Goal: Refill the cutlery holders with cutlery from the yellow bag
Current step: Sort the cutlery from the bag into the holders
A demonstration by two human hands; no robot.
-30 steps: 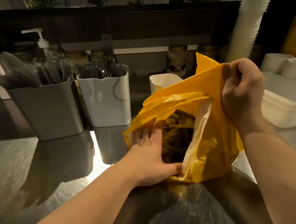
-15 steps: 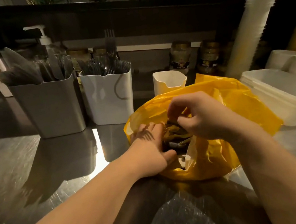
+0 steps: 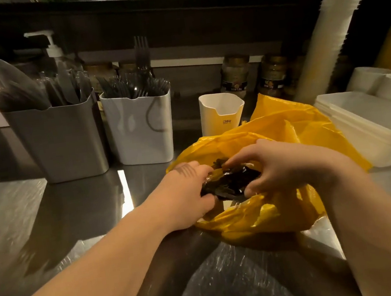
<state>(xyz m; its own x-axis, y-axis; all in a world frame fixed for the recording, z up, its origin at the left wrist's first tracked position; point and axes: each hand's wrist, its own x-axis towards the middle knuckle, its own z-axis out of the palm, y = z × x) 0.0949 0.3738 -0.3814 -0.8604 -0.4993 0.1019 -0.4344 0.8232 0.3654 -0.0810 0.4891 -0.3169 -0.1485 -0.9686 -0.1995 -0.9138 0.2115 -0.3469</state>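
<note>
The yellow bag (image 3: 287, 139) lies open on the steel counter (image 3: 48, 220). In its mouth sits a dark bundle of black cutlery (image 3: 230, 183). My left hand (image 3: 186, 192) grips the bundle's left end and my right hand (image 3: 278, 168) grips its right end, fingers curled over it. Behind stand three holders: a grey holder (image 3: 61, 142) packed with knives, a white holder (image 3: 141, 130) packed with forks, and a small cream holder (image 3: 219, 113) whose inside shows no cutlery.
White foam boxes (image 3: 374, 126) are stacked at the right, close to the bag. A tall stack of white cups (image 3: 337, 15) leans behind them. Jars (image 3: 237, 75) and a pump bottle (image 3: 53, 50) stand along the back wall.
My right hand let go of the raised bag edge, came down into the mouth and closed on the cutlery bundle. The bag has slumped flatter. My left hand has closed on the bundle too.
</note>
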